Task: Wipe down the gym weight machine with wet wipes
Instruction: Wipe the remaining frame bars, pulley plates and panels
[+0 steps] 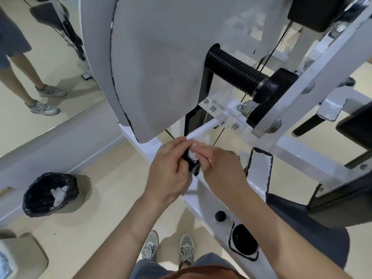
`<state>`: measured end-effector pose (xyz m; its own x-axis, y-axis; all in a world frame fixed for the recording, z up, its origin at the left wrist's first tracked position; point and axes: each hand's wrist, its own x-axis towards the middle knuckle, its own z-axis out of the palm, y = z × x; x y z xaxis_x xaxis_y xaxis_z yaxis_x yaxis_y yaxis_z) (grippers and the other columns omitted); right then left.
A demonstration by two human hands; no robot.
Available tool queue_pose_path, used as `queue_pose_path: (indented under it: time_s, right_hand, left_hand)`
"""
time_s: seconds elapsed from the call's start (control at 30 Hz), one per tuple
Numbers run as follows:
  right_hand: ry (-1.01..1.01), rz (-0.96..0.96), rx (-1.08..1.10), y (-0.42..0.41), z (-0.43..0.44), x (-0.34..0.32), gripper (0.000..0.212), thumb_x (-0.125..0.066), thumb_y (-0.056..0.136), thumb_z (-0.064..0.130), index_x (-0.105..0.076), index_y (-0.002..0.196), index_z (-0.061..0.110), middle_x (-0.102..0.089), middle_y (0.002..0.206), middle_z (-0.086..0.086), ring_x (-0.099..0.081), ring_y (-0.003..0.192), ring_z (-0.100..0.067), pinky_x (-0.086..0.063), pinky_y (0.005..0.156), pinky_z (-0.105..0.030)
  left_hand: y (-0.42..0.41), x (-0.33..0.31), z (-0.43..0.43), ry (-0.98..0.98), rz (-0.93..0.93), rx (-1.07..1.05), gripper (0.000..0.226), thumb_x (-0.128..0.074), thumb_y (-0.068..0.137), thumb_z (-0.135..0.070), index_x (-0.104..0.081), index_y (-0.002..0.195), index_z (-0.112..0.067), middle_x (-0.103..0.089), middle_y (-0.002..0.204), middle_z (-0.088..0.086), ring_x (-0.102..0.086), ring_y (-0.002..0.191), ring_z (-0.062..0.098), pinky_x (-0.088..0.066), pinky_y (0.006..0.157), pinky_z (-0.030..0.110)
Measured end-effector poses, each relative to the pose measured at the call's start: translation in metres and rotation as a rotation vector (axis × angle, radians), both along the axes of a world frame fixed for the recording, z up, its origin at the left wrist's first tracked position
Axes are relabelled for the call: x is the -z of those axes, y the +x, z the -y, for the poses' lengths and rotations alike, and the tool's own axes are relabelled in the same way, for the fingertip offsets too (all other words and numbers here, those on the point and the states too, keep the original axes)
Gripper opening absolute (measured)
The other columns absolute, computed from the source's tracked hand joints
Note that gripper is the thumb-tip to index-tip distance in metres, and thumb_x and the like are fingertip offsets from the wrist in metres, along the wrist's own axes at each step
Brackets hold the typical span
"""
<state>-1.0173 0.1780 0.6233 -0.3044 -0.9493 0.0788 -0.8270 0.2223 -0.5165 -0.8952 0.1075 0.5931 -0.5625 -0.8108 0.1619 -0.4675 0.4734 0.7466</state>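
Observation:
A white weight machine (153, 63) fills the upper view, with a grey shroud and a black ribbed grip (233, 72). Low on its white frame sits a small black knob or handle (193, 165). My left hand (171, 168) grips this black part from the left. My right hand (219, 164) pinches a crumpled white wet wipe (194, 153) and presses it against the black part. Both hands meet at the centre of the view, and much of the wipe is hidden under the fingers.
A black-lined trash bin (50, 193) with used wipes stands on the beige floor at left. A wall mirror (40, 77) reflects a person's legs. The dark seat pad (314, 222) lies at right, and my shoes (169, 250) show below.

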Motion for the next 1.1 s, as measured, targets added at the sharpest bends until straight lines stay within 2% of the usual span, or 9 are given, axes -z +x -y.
queue_pose_path:
  time_s: [0.1,0.2,0.27,0.37,0.57,0.67,0.8,0.97,1.1]
  right_hand:
    - [0.12,-0.275,-0.103,0.012,-0.017,0.01,0.054,-0.083,0.057,0.01,-0.072,0.11,0.01,-0.072,0.112,-0.006,-0.072,0.095,-0.022,-0.058,0.07,-0.024]
    - [0.028,-0.362,-0.209,0.018,-0.017,0.01,0.05,-0.039,0.076,0.02,-0.071,0.108,0.0,-0.072,0.11,-0.011,-0.067,0.11,-0.029,-0.053,0.093,-0.034]
    - [0.025,-0.304,-0.277,0.019,0.0,0.0,0.046,-0.033,0.081,0.015,-0.072,0.104,0.003,-0.072,0.105,-0.011,-0.067,0.108,-0.03,-0.044,0.098,-0.027]
    - [0.113,-0.371,-0.281,0.027,0.01,-0.001,0.016,-0.067,0.066,0.011,-0.072,0.081,0.015,-0.068,0.078,-0.002,-0.067,0.077,-0.019,-0.046,0.069,-0.02]
    - [0.15,-0.475,-0.201,0.051,-0.042,0.012,0.02,-0.053,0.059,0.004,-0.068,0.062,0.017,-0.064,0.062,0.002,-0.059,0.052,-0.018,-0.047,0.053,-0.022]
    - [0.168,-0.525,-0.064,0.075,-0.045,0.017,0.052,-0.028,0.07,0.003,-0.075,0.091,0.003,-0.072,0.086,-0.011,-0.067,0.07,-0.027,-0.058,0.071,-0.032]
    - [0.194,-0.573,0.005,0.107,0.005,0.038,0.057,-0.025,0.078,0.007,-0.067,0.115,-0.007,-0.068,0.114,-0.022,-0.067,0.101,-0.036,-0.054,0.093,-0.043]
    - [0.252,-0.661,-0.054,0.132,0.088,0.04,0.06,-0.056,0.074,0.015,-0.056,0.13,-0.005,-0.057,0.132,-0.021,-0.052,0.126,-0.032,-0.041,0.102,-0.04]
    - [0.325,-0.562,0.088,0.153,0.08,0.031,0.059,-0.056,0.079,0.007,-0.048,0.135,-0.008,-0.047,0.142,-0.025,-0.044,0.134,-0.036,-0.03,0.113,-0.044]
  left_hand:
    - [0.009,0.008,-0.016,-0.006,0.041,0.013,0.063,-0.039,0.076,-0.008,-0.057,0.135,-0.022,-0.043,0.141,-0.016,-0.038,0.127,0.005,-0.017,0.1,-0.003]
    - [0.016,0.01,-0.025,-0.022,0.027,-0.016,0.063,-0.041,0.075,-0.005,-0.056,0.135,-0.02,-0.046,0.139,-0.015,-0.038,0.127,0.004,-0.018,0.101,-0.003]
    - [0.016,0.007,-0.021,-0.03,-0.016,-0.065,0.064,-0.043,0.072,-0.001,-0.057,0.133,-0.015,-0.053,0.126,-0.015,-0.046,0.115,0.007,-0.023,0.096,-0.003]
    - [0.02,0.001,-0.015,-0.045,-0.013,-0.075,0.064,-0.044,0.071,-0.001,-0.057,0.133,-0.015,-0.057,0.124,-0.013,-0.048,0.107,0.009,-0.027,0.094,0.0]
    - [0.048,0.019,-0.02,-0.143,0.111,0.113,0.059,-0.033,0.07,-0.007,-0.07,0.115,-0.016,-0.061,0.131,-0.003,-0.051,0.119,0.017,-0.027,0.106,0.008]
    - [0.058,0.02,-0.01,-0.221,0.125,0.286,0.06,-0.029,0.068,-0.011,-0.071,0.112,-0.01,-0.064,0.126,0.006,-0.058,0.116,0.029,-0.043,0.101,0.031]
    - [0.083,0.024,0.024,-0.242,0.18,0.245,0.076,-0.024,0.06,-0.012,-0.063,0.125,-0.009,-0.062,0.129,0.005,-0.054,0.116,0.028,-0.049,0.095,0.04]
    - [0.113,0.02,0.089,-0.308,0.353,0.232,0.087,-0.039,0.059,-0.002,-0.041,0.145,-0.016,-0.05,0.138,0.002,-0.043,0.115,0.028,-0.044,0.094,0.039]
    - [0.127,0.02,0.116,-0.421,0.45,0.314,0.079,-0.049,0.062,-0.001,-0.045,0.141,-0.014,-0.049,0.136,0.002,-0.04,0.117,0.027,-0.049,0.087,0.042]
